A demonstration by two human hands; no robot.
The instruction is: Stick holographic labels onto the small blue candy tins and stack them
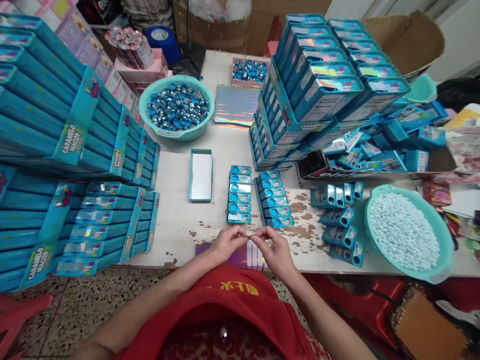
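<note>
My left hand (231,243) and my right hand (273,246) meet fingertip to fingertip at the table's front edge. Both are pinched, and whatever lies between the fingertips is too small to make out. Beneath them is a purple shiny sheet (219,254) with pale strips (255,254) at its right part. Just beyond the hands stand two short columns of small blue boxes, a left column (239,195) and a right column (275,199). An open blue tray (201,175) with a white bottom sits farther to the left.
Stacked blue boxes (75,135) fill the left side; another tall stack (300,90) stands at back right. A bowl of blue and silver caps (178,107) is at back left. A bowl of white pieces (405,232) is at right, beside several loose blue boxes (342,235).
</note>
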